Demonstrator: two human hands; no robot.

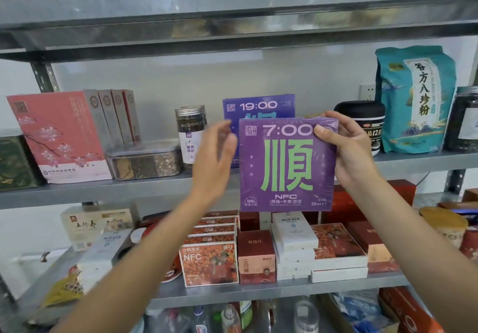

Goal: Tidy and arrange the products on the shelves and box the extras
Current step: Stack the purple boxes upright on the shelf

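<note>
Left hand (214, 162) raised, open, slack; right hand (349, 149) raised, curled in grip

Your purple box (287, 164) wears glossy, slightly crinkled clear film over printed card. The shelf (103, 193) is dull grey, mottled sheet metal. The jar (190, 136) looks clear, with a ribbed metal lid (190, 112); the teal bag (413, 100) is shiny plastic.
</note>
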